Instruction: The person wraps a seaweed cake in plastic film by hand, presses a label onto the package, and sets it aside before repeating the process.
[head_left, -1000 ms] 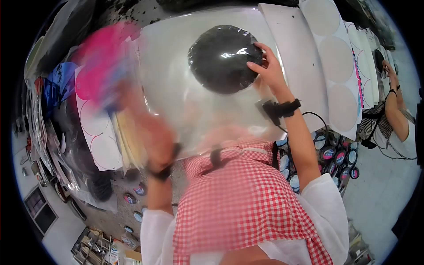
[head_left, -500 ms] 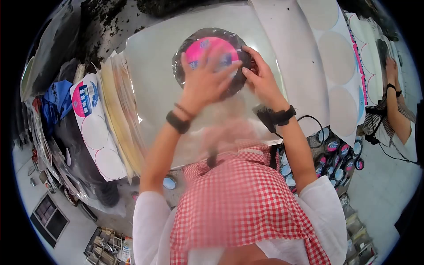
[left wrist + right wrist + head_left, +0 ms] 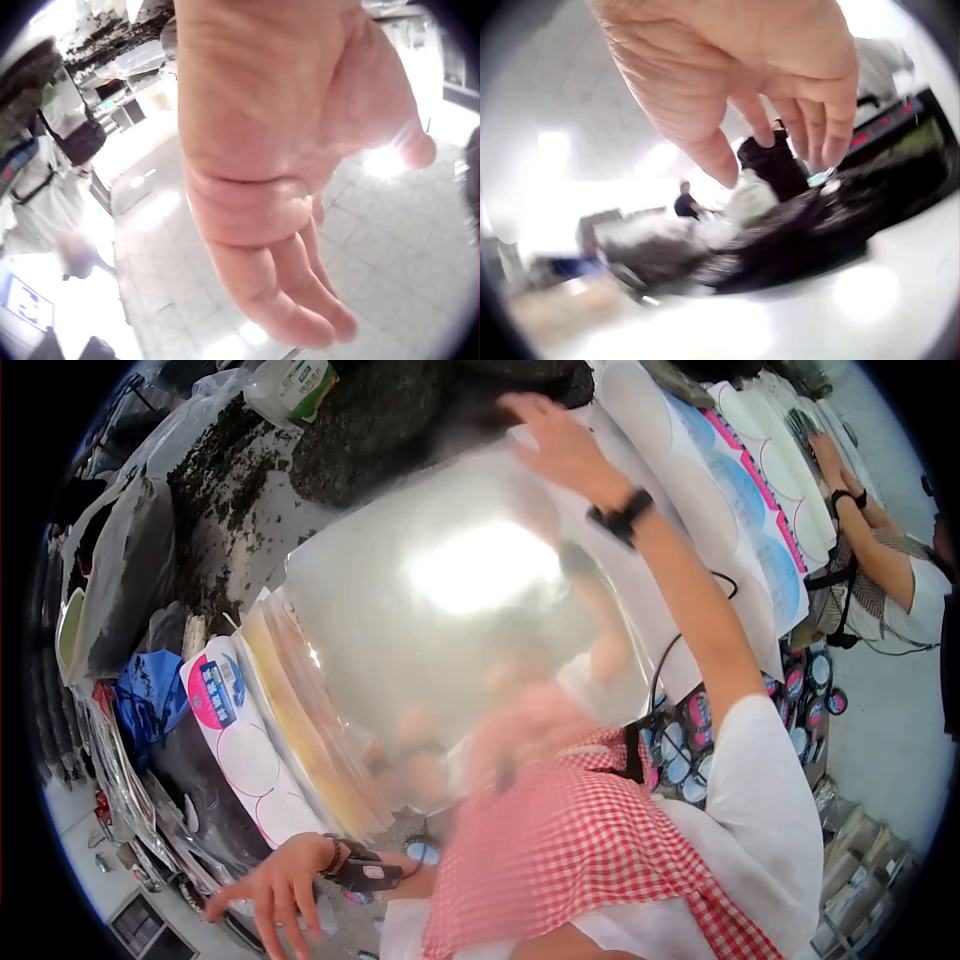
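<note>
Nothing is held by the loosely extended left hand (image 3: 275, 890) or right hand (image 3: 565, 448), top. White characters are printed on the label (image 3: 212, 690), left.

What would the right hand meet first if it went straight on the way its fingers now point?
Probably the dark pile, which lies in line with the fingers of the right hand in the head view. Depth is unclear, so the hand might pass above it.

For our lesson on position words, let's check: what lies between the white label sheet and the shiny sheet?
Yellowish, layered sheets lie between the white label sheet and the shiny sheet, as the head view shows.
</note>
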Demonstrator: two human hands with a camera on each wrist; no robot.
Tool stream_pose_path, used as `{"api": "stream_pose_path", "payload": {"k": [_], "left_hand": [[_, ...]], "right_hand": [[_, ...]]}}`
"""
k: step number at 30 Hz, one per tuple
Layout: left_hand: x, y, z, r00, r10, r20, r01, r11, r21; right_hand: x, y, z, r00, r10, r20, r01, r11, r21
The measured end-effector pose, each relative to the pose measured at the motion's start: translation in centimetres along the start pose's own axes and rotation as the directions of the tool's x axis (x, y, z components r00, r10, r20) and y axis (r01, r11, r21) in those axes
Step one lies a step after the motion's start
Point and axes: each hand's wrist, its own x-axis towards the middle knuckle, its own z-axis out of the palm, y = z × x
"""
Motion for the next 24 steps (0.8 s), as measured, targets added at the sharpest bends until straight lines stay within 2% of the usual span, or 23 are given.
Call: {"api": "stream_pose_path", "payload": {"k": [1,2,3,4,6,9,10,12,15,17,19,20,21,23,24], "left_hand": [[-0.1,0.0,0.0,0.994,0.025,-0.104,-0.009,0.989,0.15],[-0.7,-0.7,0.1,0.939,0.061,-0.34,0.031,0.965,0.261],[-1.6,-1.8,-0.2,0.829,0.123,-0.546,0.096,0.93,0.355],[-2.8,-2.2,-1.3,0.758,0.003,-0.652,0.231,0.934,0.273],[-4.1,-3.2,-2.5,0.593,-0.143,-0.793,0.463,0.866,0.19],[-7.2,-3.7,-4.1,0.471,-0.17,-0.866,0.48,0.873,0.089],[-7.5,-4.2,-4.6,0.453,-0.194,-0.87,0.508,0.858,0.073],[-7.5,-5.6,-6.6,0.416,-0.247,-0.875,0.562,0.826,0.034],[-9.3,-6.7,-8.8,0.266,-0.283,-0.922,0.567,0.819,-0.088],[-10.2,-7.2,-9.6,0.181,-0.299,-0.937,0.628,0.769,-0.124],[-11.3,-7.1,-9.4,0.067,-0.196,-0.978,0.684,0.723,-0.098],[-11.8,-7.0,-9.4,0.017,-0.136,-0.991,0.717,0.692,-0.083],[-12.7,-6.8,-9.4,0.019,-0.02,-1.0,0.77,0.638,0.002],[-14.3,-6.3,-9.1,0.05,0.202,-0.978,0.868,0.476,0.142],[-14.7,-6.5,-8.9,0.109,0.219,-0.97,0.943,0.285,0.17]], "right_hand": [[2.4,2.8,1.4,0.995,0.028,-0.1,-0.059,0.947,-0.316],[4.5,5.7,2.7,0.988,-0.049,-0.148,-0.029,0.877,-0.479],[6.2,8.2,3.6,0.973,-0.133,-0.187,-0.014,0.779,-0.627],[7.4,9.8,4.1,0.982,-0.128,-0.14,0.008,0.762,-0.648],[8.8,12.9,6.4,0.975,-0.161,-0.156,0.041,0.814,-0.579],[9.1,14.7,6.9,0.93,-0.256,-0.263,0.081,0.842,-0.533],[8.6,14.2,6.3,0.908,-0.283,-0.31,0.087,0.849,-0.522],[6.7,11.4,3.5,0.869,-0.337,-0.361,0.078,0.815,-0.575],[1.2,5.1,-0.5,0.84,-0.411,-0.355,0.143,0.798,-0.586],[-4.5,0.1,-2.6,0.851,-0.425,-0.308,0.206,0.811,-0.547],[-10.8,-4.7,-2.7,0.863,-0.44,-0.249,0.305,0.846,-0.439],[-14.0,-7.0,-2.6,0.89,-0.421,-0.175,0.361,0.885,-0.296],[-16.6,-8.7,-1.7,0.886,-0.457,-0.083,0.414,0.858,-0.306],[-20.2,-9.5,1.0,0.827,-0.555,0.092,0.563,0.817,-0.127],[-20.8,-9.5,1.5,0.811,-0.558,0.174,0.578,0.811,-0.091]]}}
